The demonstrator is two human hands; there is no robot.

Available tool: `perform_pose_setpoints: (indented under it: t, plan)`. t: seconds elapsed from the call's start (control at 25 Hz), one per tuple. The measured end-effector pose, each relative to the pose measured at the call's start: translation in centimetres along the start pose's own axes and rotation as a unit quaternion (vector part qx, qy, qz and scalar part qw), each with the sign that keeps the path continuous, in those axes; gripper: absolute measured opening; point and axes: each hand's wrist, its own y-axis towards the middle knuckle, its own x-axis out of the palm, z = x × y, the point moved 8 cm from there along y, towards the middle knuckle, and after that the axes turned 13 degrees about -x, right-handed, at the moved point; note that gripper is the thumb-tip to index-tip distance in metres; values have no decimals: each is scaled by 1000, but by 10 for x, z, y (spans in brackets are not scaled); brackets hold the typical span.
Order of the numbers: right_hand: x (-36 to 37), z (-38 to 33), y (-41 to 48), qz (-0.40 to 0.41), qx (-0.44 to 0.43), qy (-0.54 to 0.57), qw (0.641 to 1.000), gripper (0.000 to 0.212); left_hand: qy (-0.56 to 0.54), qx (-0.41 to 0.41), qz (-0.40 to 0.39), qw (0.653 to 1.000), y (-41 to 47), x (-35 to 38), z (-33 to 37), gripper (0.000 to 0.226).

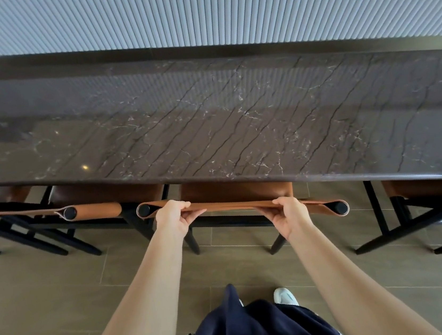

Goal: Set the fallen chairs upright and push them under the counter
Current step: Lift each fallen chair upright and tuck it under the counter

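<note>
Chairs (100, 193), four: all standing upright, seats sitting under the counter's (209, 127) near edge. Hands, two: left hand (174, 217) and right hand (289, 214) each wrapping a closed grip around the centre chair's (233, 189) tan backrest (232, 204). Tiled floor (49, 299) lying open behind.

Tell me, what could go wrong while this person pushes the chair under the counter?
The left hand and right hand both grip the leather backrest close to the counter edge, so fingers might get pinched if the chair goes in much deeper. Its black post end also sits near the neighbouring chair, so the two might knock together.
</note>
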Motion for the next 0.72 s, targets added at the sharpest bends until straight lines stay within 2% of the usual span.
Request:
perform_pose_setpoints:
  t: [0.24,0.48,0.72]
  plan:
    - [-13,3,-10,9,-20,-1,1000,53,25,-2,-5,1000,-6,-3,-6,22]
    - [-32,-1,-11,7,-45,3,999,52,14,-6,-3,1000,-3,-1,-21,40]
    - [-24,-3,-4,15,-40,28,999,50,-10,1,1,1000,5,1,-15,37]
